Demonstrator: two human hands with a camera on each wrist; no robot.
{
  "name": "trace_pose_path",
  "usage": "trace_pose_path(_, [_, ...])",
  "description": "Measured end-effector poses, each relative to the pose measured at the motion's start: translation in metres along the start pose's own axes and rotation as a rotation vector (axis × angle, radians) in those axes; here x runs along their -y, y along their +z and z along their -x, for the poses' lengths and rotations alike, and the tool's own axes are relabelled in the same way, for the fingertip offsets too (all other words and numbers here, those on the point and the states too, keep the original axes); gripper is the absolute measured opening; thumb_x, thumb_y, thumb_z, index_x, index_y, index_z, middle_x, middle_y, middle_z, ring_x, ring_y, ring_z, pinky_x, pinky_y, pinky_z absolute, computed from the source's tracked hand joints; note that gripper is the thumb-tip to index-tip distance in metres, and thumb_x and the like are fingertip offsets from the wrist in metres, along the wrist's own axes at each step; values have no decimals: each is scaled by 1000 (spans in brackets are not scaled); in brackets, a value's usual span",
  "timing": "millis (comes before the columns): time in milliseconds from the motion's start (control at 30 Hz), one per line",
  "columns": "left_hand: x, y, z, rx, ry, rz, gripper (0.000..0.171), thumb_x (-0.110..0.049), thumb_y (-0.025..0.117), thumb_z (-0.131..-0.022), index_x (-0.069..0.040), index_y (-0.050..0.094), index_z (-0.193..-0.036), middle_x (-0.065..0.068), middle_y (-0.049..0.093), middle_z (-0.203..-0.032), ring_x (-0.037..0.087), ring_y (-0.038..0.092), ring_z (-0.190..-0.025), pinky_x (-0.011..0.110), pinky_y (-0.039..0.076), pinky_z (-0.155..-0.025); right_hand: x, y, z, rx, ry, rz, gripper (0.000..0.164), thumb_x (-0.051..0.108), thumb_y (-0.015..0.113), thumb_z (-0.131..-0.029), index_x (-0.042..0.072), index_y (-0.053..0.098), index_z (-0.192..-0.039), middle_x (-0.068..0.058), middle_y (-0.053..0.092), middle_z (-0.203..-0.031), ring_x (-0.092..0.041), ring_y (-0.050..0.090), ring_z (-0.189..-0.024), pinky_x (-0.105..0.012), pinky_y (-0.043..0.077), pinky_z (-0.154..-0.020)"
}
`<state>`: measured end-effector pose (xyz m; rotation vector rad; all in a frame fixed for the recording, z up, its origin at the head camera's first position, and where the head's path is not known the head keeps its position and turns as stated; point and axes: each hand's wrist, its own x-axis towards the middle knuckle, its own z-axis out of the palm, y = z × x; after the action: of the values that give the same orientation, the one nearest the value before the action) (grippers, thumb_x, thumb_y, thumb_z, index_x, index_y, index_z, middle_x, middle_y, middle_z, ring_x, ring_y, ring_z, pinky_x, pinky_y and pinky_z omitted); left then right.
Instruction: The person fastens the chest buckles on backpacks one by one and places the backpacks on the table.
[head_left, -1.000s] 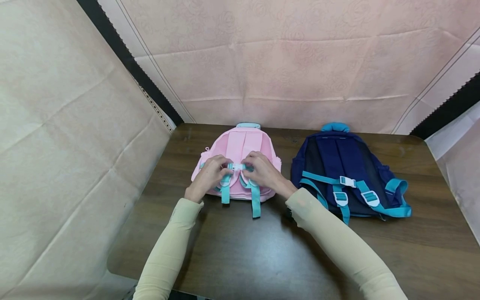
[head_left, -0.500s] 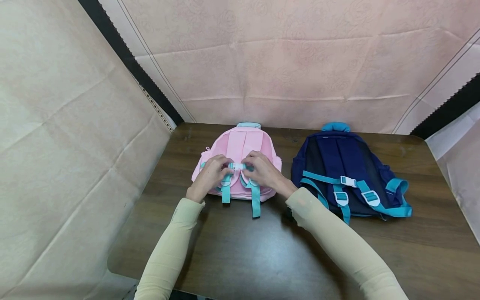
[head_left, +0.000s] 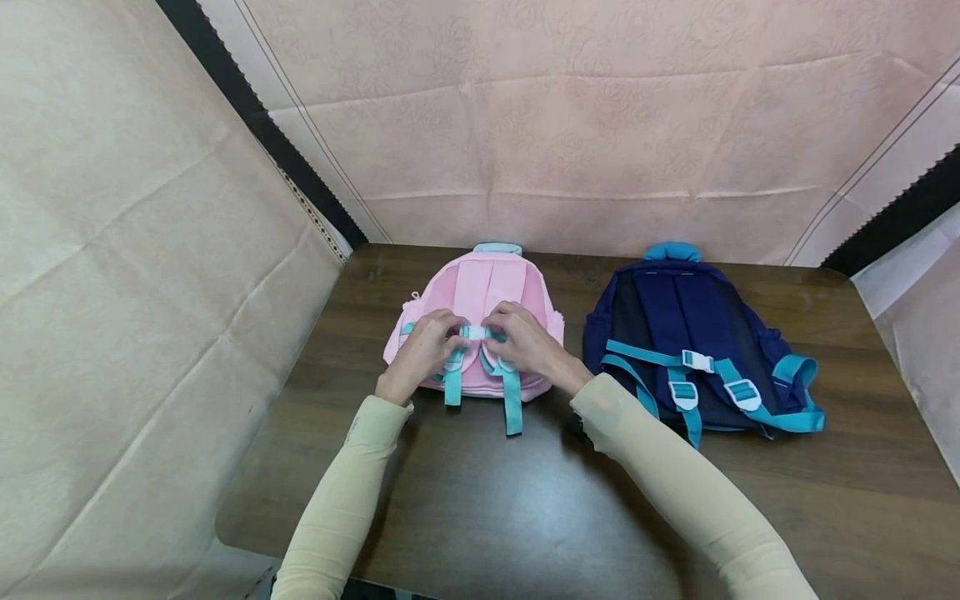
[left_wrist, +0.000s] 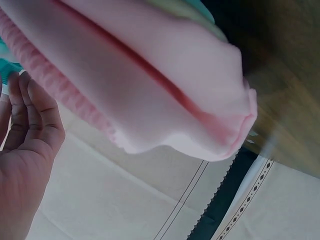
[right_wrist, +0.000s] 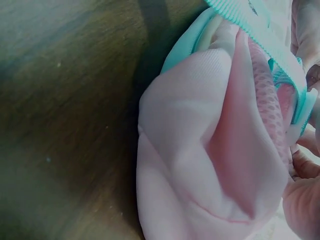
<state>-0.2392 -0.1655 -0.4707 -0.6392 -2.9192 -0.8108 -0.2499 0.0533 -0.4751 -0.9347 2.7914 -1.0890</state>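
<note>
A small pink backpack (head_left: 517,279) lies on the table with its shoulder-strap side up. Across its middle runs a turquoise strap with a white buckle (head_left: 476,332). My left hand (head_left: 429,343) pinches the strap at the buckle's left side. On the opposite side, my right hand (head_left: 528,340) pinches the strap, fingertips right at the buckle. Turquoise webbing tails (head_left: 512,404) hang from the lower straps toward me. In the left wrist view, the left hand (left_wrist: 30,132) has its fingertips against turquoise webbing (left_wrist: 7,69). The right wrist view shows the pink side (right_wrist: 200,135) beside the right hand's fingers.
To the right, a larger navy backpack (head_left: 671,312) lies with turquoise straps and its white buckle (head_left: 697,361) fastened. Both bags rest on a dark wooden table (head_left: 480,500). Pale patterned cloth (head_left: 600,142) hangs behind the table and at its sides.
</note>
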Motion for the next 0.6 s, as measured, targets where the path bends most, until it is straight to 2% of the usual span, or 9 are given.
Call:
trace_pose_path(267, [-5,-1,2,27,0,-20,30,-17,85,-96,-2,79,-122,11,73,-105,25,65,-95,40,62,-91,-2,1,6,2,8,1,32,10,80,-98,-2,78,-128,-18,74,-121,-28,67,-106,-42,62,-99])
trace_pose_path(467, [-6,-1,3,32,12,-54,33,-21,87,-96,-4,79,-124,11,72,-115,27,69,-107,42,62,-99,-5,-2,12,-10,4,23,34,15,81,-98,-3,78,-128,-18,75,-119,-29,70,-107,-42,64,-97])
trace_pose_path(600, [-5,0,6,27,-11,-39,42,-32,87,-95,-6,78,-127,13,72,-126,30,67,-116,46,61,-105,-7,-7,19,-26,22,24,37,19,82,-98,-1,78,-128,-18,76,-119,-30,70,-106,-44,64,-96])
